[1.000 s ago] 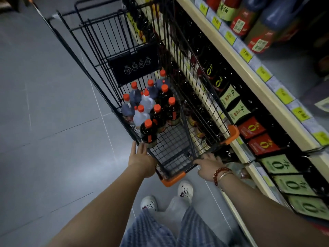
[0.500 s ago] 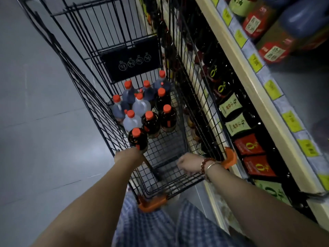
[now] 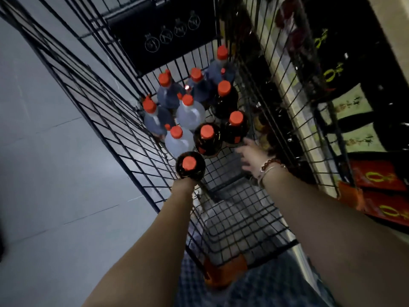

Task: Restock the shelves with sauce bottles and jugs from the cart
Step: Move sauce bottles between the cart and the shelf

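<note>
Since a second ago both my arms have gone deeper into the cart (image 3: 106,120). My left hand (image 3: 184,184) has left the cart's near rim and reached the nearest dark sauce bottle (image 3: 190,165), and my right hand (image 3: 251,156) has pushed forward along the cart's shelf-side wall.

My left fingers are hidden below that bottle's shoulder, so I cannot tell whether they grip it. Only my wrist shows, right against the bottle's near side. My right fingers (image 3: 248,144) are straight and spread and hold nothing. Their tips are just beside a second dark bottle (image 3: 235,129), and the hand is blurred. A bead bracelet (image 3: 271,163) sits on that wrist.

All the bottles stand upright on the cart's floor, each with an orange cap. The one at my left hand stands nearest the cart's near end, close to its aisle-side wall. Beyond it a third dark bottle (image 3: 208,138) stands beside the second, and a fourth dark bottle (image 3: 224,100) is farther in. Two clear jugs (image 3: 190,114) stand toward the aisle side. Bluish bottles (image 3: 168,94) fill the cart's far end, below its black sign panel (image 3: 168,34).

Outside the cart's other wall, the shelf (image 3: 287,89) carries dark bottles with green and red labels. An orange bumper (image 3: 223,271) caps the cart's near corner.
</note>
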`<state>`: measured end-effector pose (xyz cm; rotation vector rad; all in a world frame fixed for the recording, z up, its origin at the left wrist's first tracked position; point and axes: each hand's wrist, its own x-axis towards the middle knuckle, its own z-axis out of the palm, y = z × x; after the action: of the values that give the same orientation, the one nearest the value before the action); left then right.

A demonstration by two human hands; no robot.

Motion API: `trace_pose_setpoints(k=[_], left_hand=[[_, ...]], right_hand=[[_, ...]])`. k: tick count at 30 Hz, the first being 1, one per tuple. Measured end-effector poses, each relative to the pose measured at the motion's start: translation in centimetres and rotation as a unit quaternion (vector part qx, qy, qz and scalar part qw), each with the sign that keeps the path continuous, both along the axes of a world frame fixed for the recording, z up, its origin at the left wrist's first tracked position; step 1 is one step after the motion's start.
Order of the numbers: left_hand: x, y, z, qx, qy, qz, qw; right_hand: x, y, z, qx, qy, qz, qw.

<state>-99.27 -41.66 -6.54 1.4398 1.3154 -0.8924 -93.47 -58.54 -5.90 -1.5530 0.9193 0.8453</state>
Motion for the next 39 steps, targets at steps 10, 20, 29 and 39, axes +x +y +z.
trace_pose_setpoints(k=[10,20,29,39], left_hand=[[0.9,-0.6,-0.9,-0.034,-0.004,0.086,0.996],[1.4,-3.1,3.6,-0.069,-0.024,-0.050,0.996],[4.0,-7.9,12.5,-0.151,-0.148,-0.170,0.962],[5.5,-12.8,23.2,-0.296,-0.299,-0.198,0.885]], right_hand=[[3.2,1.1,-2.9,0.003,0.015,-0.137,0.991],[-4.9,-1.7,3.7,-0.020,0.046,-0.262,0.964],[-9.3,-3.9,14.5,0.005,-0.094,-0.392,0.915],[-11.8,-5.9,24.3,0.016,-0.330,-0.520,0.788]])
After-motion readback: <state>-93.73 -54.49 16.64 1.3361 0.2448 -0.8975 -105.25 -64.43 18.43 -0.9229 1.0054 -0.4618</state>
